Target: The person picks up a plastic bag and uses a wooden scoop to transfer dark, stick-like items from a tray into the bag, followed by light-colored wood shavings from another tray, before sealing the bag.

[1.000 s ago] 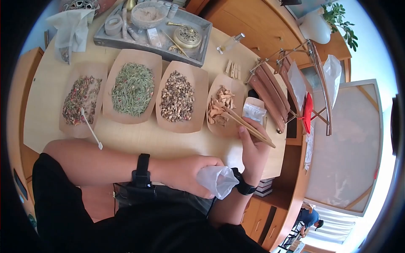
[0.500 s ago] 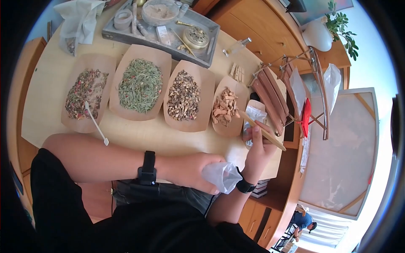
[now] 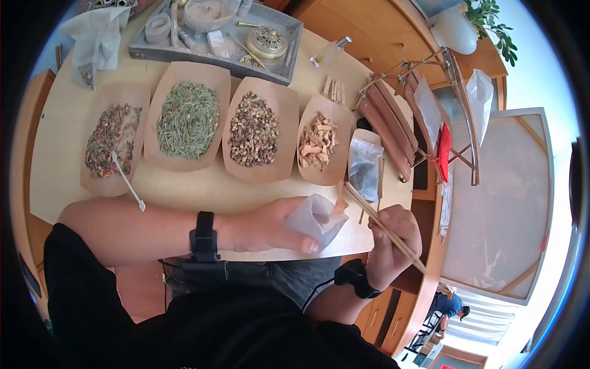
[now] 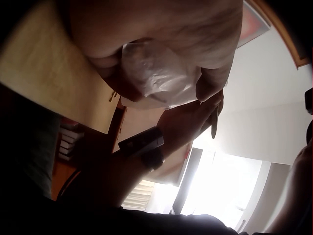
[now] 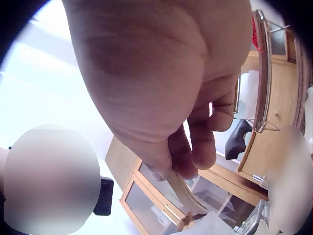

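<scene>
In the head view my left hand (image 3: 270, 222) grips a translucent white pouch (image 3: 304, 220), its mouth open toward the right. The same pouch (image 4: 154, 76) shows between the fingers and thumb in the left wrist view. My right hand (image 3: 396, 240) pinches slim wooden tongs (image 3: 409, 253) that slant up to the left. A pale orange-brown dried piece (image 3: 340, 202) shows by the tongs' tip, at the pouch's mouth. Behind the hands stands a paper tray (image 3: 336, 166) of similar dried pieces (image 3: 318, 140).
Left of it stand paper trays of brown chunks (image 3: 253, 130), green cut herb (image 3: 187, 120) and mixed petals (image 3: 110, 138) with a small white scoop (image 3: 129, 182). A clear packet (image 3: 365, 166) lies at right, near a wooden rack (image 3: 384, 123). A grey tray (image 3: 209, 59) sits behind.
My right hand has drawn the tongs back from the dried-piece tray, bringing a piece to the pouch. My left hand has risen slightly and turned the pouch's mouth toward the tongs.
</scene>
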Demonstrator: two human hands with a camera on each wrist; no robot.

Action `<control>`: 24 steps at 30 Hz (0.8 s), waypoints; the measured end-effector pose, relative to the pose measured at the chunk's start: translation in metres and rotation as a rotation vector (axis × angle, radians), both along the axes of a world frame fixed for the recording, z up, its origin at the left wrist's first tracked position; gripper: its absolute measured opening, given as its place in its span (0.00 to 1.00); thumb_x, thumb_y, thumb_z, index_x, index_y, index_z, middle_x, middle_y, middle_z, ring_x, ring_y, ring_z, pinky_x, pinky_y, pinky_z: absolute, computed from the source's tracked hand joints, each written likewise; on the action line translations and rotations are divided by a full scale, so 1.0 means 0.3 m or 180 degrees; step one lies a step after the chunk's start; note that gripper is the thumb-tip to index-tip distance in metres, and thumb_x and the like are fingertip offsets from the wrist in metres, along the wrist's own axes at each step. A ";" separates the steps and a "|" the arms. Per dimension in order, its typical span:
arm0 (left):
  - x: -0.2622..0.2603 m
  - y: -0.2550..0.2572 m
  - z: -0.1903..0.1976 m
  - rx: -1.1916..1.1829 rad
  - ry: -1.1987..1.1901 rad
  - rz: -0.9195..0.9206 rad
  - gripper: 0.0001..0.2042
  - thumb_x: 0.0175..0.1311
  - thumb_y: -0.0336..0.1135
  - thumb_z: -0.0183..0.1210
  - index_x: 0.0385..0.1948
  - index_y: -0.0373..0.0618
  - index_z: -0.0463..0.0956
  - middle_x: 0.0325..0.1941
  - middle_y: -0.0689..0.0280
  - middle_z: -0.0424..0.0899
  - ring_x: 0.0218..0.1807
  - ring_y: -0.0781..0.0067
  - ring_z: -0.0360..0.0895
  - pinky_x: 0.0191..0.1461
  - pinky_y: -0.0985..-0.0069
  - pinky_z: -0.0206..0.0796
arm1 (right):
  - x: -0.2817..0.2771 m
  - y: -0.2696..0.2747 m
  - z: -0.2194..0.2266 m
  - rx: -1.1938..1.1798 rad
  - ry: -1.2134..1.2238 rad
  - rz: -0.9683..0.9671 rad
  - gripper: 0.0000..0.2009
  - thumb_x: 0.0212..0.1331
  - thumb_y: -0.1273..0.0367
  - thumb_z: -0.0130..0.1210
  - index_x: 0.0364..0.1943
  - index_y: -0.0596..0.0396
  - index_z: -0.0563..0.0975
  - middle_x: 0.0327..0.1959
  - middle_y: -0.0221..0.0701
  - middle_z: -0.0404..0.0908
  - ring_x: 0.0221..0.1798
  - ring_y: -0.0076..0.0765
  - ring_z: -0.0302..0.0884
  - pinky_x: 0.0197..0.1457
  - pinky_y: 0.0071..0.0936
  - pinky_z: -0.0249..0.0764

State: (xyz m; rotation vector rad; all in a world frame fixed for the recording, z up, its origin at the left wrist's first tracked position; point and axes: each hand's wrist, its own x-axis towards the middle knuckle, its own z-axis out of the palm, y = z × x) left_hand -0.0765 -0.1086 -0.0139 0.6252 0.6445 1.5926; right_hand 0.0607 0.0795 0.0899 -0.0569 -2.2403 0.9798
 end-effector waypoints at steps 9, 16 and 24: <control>-0.009 -0.002 0.015 -0.0059 -0.0509 -0.0034 0.31 0.67 0.40 0.73 0.69 0.44 0.69 0.56 0.71 0.78 0.59 0.80 0.75 0.67 0.74 0.68 | -0.007 -0.007 0.034 0.0329 -0.0520 0.0797 0.14 0.51 0.74 0.75 0.42 0.62 0.85 0.33 0.38 0.87 0.32 0.40 0.82 0.38 0.32 0.73; 0.008 -0.010 0.015 0.0134 0.0140 -0.0039 0.31 0.66 0.36 0.74 0.69 0.42 0.70 0.56 0.69 0.79 0.59 0.78 0.76 0.65 0.73 0.72 | -0.100 0.036 -0.061 -0.0399 -0.0769 -0.0716 0.11 0.62 0.75 0.70 0.48 0.63 0.86 0.38 0.32 0.88 0.39 0.25 0.79 0.46 0.25 0.75; 0.000 -0.014 0.002 0.0092 0.0181 -0.0252 0.37 0.64 0.39 0.76 0.72 0.38 0.67 0.64 0.63 0.80 0.67 0.71 0.76 0.73 0.68 0.71 | -0.189 -0.019 -0.122 -0.0458 -0.1387 -0.0828 0.10 0.64 0.73 0.70 0.47 0.61 0.88 0.37 0.31 0.90 0.37 0.22 0.79 0.42 0.24 0.74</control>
